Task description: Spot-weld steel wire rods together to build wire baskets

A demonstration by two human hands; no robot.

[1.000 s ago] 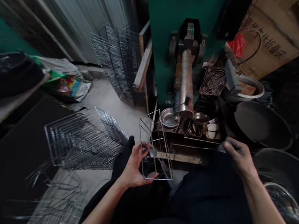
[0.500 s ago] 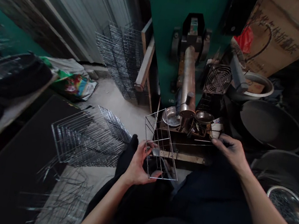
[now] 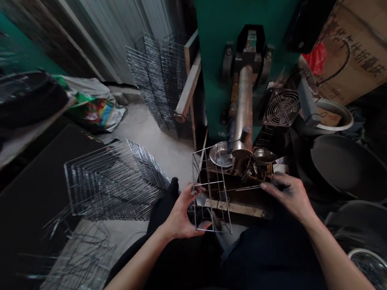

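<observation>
My left hand [image 3: 184, 214] grips a small wire frame [image 3: 210, 185] by its lower left part, holding it tilted over my lap. Pinched between the thumb and fingers of my right hand [image 3: 286, 193] is a thin metal wire [image 3: 247, 188], which points left toward the frame. Whether the wire touches the frame I cannot tell. Just beyond both hands stands a green spot welder [image 3: 211, 35], its thick metal arm [image 3: 245, 106] reaching toward me. Under the arm's end sit a shallow metal dish [image 3: 221, 155] and a second small dish [image 3: 264, 155].
Stacked wire frames [image 3: 114, 184] stand to my left, with more wire racks [image 3: 154, 77] behind by a wooden post [image 3: 188, 88]. Loose wires [image 3: 78, 259] lie low on the left. On the right are a black pan [image 3: 351, 167], a bowl of small parts [image 3: 376, 277] and a cardboard box [image 3: 374, 46].
My right hand has moved left with the wire, bringing it closer to the frame. The left hand keeps its hold on the frame, and the view has tilted slightly.
</observation>
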